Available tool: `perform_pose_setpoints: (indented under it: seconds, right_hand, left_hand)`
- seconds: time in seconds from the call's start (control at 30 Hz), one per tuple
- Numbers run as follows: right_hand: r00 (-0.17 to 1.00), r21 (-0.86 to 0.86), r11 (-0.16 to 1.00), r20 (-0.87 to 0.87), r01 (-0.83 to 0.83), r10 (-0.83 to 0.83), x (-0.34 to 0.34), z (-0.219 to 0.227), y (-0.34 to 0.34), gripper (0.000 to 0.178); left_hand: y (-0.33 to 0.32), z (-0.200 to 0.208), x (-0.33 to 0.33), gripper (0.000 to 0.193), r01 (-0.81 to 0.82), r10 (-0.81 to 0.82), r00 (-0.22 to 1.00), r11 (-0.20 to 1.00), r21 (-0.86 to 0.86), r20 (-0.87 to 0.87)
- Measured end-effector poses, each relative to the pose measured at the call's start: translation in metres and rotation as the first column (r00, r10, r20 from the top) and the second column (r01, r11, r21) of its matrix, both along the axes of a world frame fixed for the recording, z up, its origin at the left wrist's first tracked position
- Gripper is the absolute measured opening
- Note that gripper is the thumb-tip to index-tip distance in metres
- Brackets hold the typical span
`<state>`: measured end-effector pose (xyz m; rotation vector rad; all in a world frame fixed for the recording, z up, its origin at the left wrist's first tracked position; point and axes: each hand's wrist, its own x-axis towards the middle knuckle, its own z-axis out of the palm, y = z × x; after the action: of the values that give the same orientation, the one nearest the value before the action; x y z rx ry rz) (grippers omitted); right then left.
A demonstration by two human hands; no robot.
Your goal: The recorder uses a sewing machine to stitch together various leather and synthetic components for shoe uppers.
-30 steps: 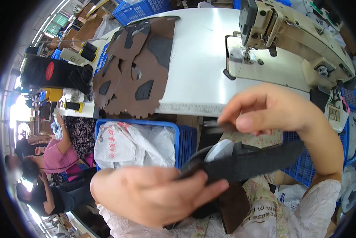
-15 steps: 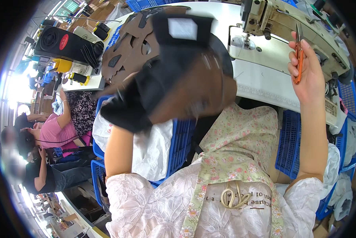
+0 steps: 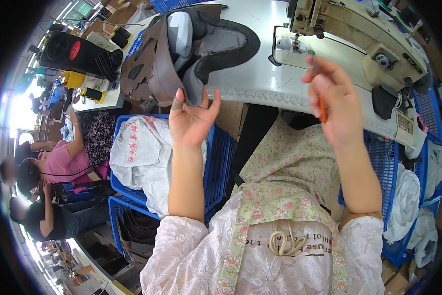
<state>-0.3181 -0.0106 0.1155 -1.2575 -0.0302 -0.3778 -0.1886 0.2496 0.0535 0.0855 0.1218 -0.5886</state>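
My right hand [image 3: 335,103] is closed around small thread snips [image 3: 322,109] with orange handles, held over the front edge of the sewing table. Fingers spread and palm up, my left hand [image 3: 194,120] is at the near edge of a brown and black shoe upper [image 3: 230,43]. Its fingertips are at or against the upper's lower rim; whether they touch I cannot tell. The upper lies on its side with its grey lining showing, on top of several flat brown cut pieces [image 3: 141,73] at the table's left end.
A sewing machine [image 3: 358,29] stands on the white table [image 3: 275,88] at the right. Blue baskets [image 3: 221,162] with a white sack [image 3: 142,152] sit below at the left; more baskets [image 3: 378,167] are on the right. Thread cones [image 3: 93,95] are at far left, near co-workers [image 3: 66,162].
The shoe upper, raised and blurred in my left hand before, now rests on the brown pieces. My left hand has opened. My right hand has moved left and down with the snips.
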Motion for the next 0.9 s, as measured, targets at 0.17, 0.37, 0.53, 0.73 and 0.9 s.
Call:
perform_pose_setpoints:
  seconds: [0.17, 0.37, 0.53, 0.73, 0.9]
  right_hand:
    - [0.998, -0.290, 0.957, 0.059, 0.008, 0.009, 0.007, -0.015, 0.048, 0.038]
    - [0.873, -0.697, 0.560, 0.476, 0.449, -0.108, 0.025, -0.018, 0.055, 0.040]
    - [0.801, -0.724, 0.376, 0.591, 0.578, -0.094, 0.028, -0.014, 0.060, 0.038]
    - [0.784, -0.734, 0.299, 0.614, 0.610, -0.094, 0.028, -0.008, 0.061, 0.037]
    - [0.815, -0.768, 0.289, 0.572, 0.571, -0.093, 0.022, -0.005, 0.063, 0.041]
  left_hand:
    - [-0.008, 0.000, -0.021, 0.019, 0.046, -0.040, 0.992, 0.998, -0.050, 0.122]
    - [-0.013, 0.011, -0.034, 0.018, 0.033, -0.029, 0.961, 0.999, -0.012, 0.275]
    - [-0.015, 0.014, -0.038, 0.025, -0.022, 0.009, 0.905, 0.999, 0.025, 0.424]
    - [-0.015, 0.019, -0.045, 0.033, -0.108, 0.052, 0.875, 0.990, 0.088, 0.481]
    - [-0.018, 0.023, -0.050, 0.028, -0.154, 0.065, 0.889, 0.975, 0.162, 0.453]
